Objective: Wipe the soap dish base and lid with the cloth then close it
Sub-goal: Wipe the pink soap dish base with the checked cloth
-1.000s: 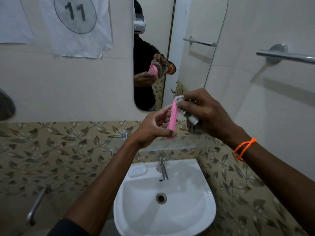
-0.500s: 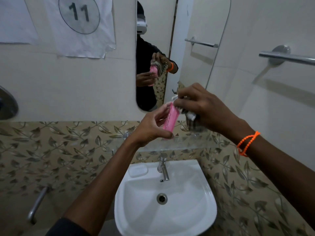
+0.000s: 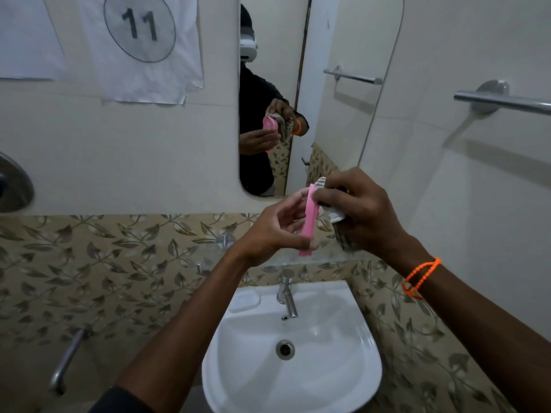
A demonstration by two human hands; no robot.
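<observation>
A pink soap dish piece (image 3: 309, 222) stands edge-on above the sink, and I cannot tell whether it is the base or the lid. My left hand (image 3: 272, 231) grips it by its lower end with thumb and fingers. My right hand (image 3: 362, 210) holds a bunched grey-white cloth (image 3: 331, 211) pressed against the pink piece's right face near its top. The cloth is mostly hidden under my right fingers. The other soap dish part is not in sight.
A white sink (image 3: 293, 353) with a chrome tap (image 3: 287, 296) lies below my hands. A mirror (image 3: 313, 90) hangs on the wall ahead, a glass shelf (image 3: 208, 260) runs under it, and a towel bar (image 3: 504, 101) sticks out at right.
The pink piece turned from a slightly tilted face view back to edge-on and upright. My right hand with the cloth slid along its upper right side.
</observation>
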